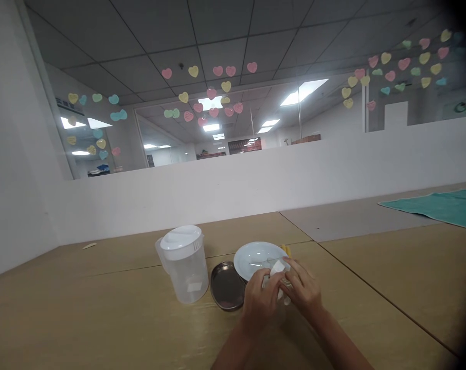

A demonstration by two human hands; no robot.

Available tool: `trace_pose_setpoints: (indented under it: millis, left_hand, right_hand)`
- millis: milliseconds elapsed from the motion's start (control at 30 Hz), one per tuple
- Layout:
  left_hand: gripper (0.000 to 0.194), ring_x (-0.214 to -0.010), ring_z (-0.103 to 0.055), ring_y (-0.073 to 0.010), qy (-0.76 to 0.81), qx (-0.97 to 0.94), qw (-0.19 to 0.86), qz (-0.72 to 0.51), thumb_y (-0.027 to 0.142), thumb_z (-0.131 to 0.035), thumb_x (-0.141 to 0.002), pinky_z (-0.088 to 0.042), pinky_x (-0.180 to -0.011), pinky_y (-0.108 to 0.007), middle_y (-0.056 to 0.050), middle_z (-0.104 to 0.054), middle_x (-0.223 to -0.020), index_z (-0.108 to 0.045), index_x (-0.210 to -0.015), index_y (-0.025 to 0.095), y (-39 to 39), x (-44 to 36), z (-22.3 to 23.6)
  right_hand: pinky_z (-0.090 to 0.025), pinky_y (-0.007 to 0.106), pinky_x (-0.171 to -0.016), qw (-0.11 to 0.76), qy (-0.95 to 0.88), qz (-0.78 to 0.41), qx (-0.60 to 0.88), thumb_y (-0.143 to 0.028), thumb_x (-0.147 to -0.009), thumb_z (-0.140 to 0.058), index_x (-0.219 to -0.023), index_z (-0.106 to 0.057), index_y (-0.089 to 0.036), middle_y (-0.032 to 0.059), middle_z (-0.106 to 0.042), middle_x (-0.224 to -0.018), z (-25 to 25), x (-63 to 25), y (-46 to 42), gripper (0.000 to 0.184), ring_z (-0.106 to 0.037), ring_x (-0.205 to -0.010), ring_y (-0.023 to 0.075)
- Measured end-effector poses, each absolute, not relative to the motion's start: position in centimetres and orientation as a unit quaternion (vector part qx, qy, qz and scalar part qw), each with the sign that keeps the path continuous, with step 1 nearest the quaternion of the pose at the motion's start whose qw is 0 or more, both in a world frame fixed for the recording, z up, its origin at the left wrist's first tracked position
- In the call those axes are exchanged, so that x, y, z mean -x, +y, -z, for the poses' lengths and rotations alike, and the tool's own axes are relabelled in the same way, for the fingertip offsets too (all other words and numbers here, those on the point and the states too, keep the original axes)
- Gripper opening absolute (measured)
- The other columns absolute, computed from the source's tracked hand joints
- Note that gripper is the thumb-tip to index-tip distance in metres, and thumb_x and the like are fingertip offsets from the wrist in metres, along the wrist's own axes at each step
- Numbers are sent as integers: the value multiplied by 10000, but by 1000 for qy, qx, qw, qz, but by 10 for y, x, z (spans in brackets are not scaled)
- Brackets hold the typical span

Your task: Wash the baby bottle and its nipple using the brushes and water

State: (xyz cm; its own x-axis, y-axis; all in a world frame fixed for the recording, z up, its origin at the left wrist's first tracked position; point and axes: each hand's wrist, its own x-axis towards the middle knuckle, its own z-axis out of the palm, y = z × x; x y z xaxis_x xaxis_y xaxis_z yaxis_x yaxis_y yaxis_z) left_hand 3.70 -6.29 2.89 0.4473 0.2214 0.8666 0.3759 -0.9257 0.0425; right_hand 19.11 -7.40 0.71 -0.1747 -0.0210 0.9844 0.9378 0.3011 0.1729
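Note:
My left hand [259, 297] and my right hand [304, 289] are close together, fingers closed on a small white block-like object [278, 267]. Its exact kind is not clear, and the fingers cover much of it. Just beyond the hands lies a round white plate [244, 258], partly hidden by them, with something thin and clear on it. A dark metal tray [226, 288] sits beside my left hand. Behind my right fingers, at the plate's edge, a bit of something yellow [286, 250] shows. Some pale, clear material [287, 299] hangs below the fingers.
A translucent pitcher [189, 275] with a white lid stands left of the metal tray. The brown tabletop [113, 313] has seams across it. A green cloth [445, 204] lies at the far right. A low white wall [202, 187] with glass above bounds the table.

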Motion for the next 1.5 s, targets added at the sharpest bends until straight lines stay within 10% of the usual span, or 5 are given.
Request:
trace_pose_setpoints:
  millis: [500, 1500]
  left_hand:
    - [265, -1030, -532, -166, -231, 769, -161, 575, 198, -432, -895, -416, -912, -300, -68, -581, -1077, -550, -1130, 216, -65, -38, -35]
    - [251, -1087, -484, -211, -429, 786, 159, 417, 202, -407, -885, -311, -949, -442, -38, -594, -1146, -633, -978, 258, -13, 2, -13]
  right_hand:
    - [-539, 263, -677, 557, -613, 432, 358, -229, -815, -589, -969, -548, -188, 75, -629, -823, -3, -180, -66, 165, -631, -789, 161]
    - [-337, 431, -931, 468, -656, 58, 590, -89, -770, -286, -1095, -608, -260, 28, -643, -1090, 24, -203, -43, 489, -539, -1048, 207]
